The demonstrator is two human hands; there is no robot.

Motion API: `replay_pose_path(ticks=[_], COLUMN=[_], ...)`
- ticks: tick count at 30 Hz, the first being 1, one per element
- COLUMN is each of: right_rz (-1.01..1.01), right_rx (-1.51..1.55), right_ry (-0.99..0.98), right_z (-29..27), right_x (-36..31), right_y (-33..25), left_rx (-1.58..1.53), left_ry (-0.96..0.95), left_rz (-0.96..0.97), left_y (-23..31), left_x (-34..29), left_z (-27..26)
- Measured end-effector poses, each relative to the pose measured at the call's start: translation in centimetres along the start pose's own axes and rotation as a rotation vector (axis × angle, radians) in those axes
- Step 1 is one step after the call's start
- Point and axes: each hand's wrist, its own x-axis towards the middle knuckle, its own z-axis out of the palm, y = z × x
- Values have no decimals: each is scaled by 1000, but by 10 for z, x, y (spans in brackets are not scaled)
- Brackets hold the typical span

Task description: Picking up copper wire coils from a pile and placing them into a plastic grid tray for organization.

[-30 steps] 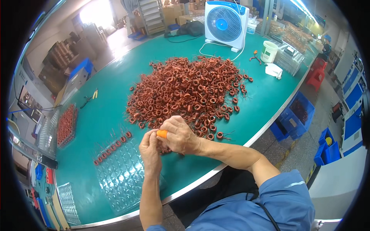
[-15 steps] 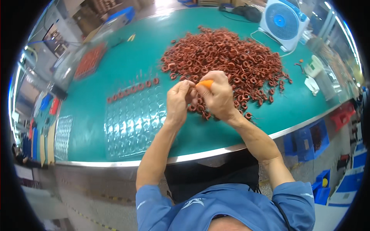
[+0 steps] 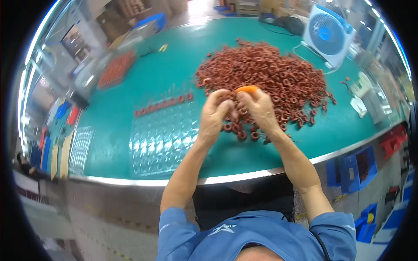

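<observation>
My left hand and my right hand meet over the near left edge of a heap of red-brown ring coils with wire leads. The left fingers are curled and partly blurred; what they pinch is hidden. My right fingers are closed around the same spot. An orange piece shows at the right fingertips; whether it is a finger cover or something held, I cannot tell. Left of my hands lies a clear plastic blister tray, with a row of ring coils along its far edge, leads pointing away.
A blue and white fan stands at the far right of the green table. Another tray full of coils lies far left, and a clear tray at the near left. Blue bins sit below the metal-trimmed right edge.
The whole view has shifted, so the table appears farther right and slightly lower. My hands stay together by the heap, their fingers rearranged, and the orange piece lies more level.
</observation>
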Motion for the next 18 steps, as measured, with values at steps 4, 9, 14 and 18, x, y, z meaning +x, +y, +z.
replay_pose_path(ticks=[4, 9, 14, 18], right_rz=[20, -10, -106, 147], right_rx=[88, 29, -21, 218], right_ry=[-89, -128, 49, -97], right_z=[26, 26, 12, 15], right_x=[0, -4, -4, 1], right_y=[16, 1, 12, 4], left_rx=[58, 84, 241, 292], left_ry=[96, 16, -10, 15], left_rz=[33, 65, 84, 90], left_y=[5, 0, -7, -1], left_x=[-12, -12, -4, -10], left_z=[-17, -15, -4, -10])
